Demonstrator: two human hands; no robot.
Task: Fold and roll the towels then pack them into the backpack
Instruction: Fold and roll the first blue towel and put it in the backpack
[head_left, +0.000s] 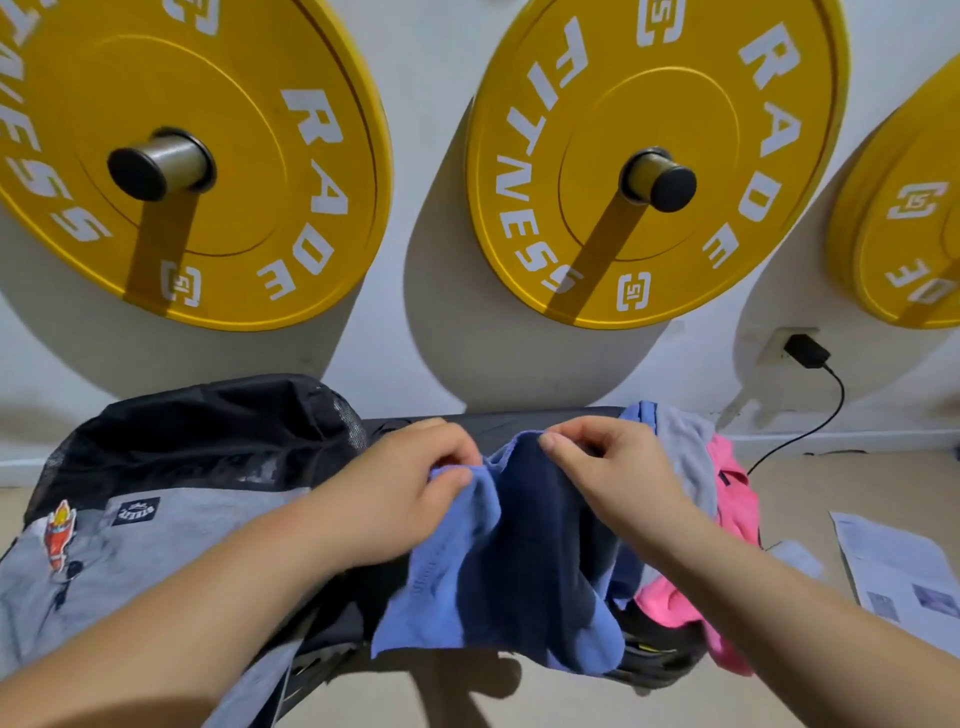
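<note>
Head view: we look down along both our forearms to the bench; nearest things come first.
Left hand (408, 488): fingers curled, pinching the top edge of the blue towel (447, 587) near its left corner.
Right hand (613, 467): thumb and fingers pinched on the same top edge, further right; the two hands are near each other.
Blue towel: held up in front of us, sagging into a dark fold between the pinches, its lower edge hanging past the bench front. We judge folding has not yet begun on it.
Risk, towel: with both grips so close together, the outer corners droop; a fold made like this could come out crooked and roll unevenly.
Risk, grip: only fingertips hold the cloth, so a shake to spread it could pull an edge free and drop it to the floor.
Backpack (197, 457): grey and black, just left of the towel, under our left forearm. We cannot tell whether its mouth is open.
Towel pile: a grey towel (685, 447) and a pink towel (737, 499) heaped just right of our right hand, the pink one spilling over the bench side.
Risk, pile: a wide sweep of the right arm could drag the pink towel off.
Bench (498, 418): dark, under everything.
Floor: a printed sheet (893, 566) lies to the right.
Wall: yellow weight plates (649, 156) on pegs; a charger (805, 351) is plugged in.
</note>
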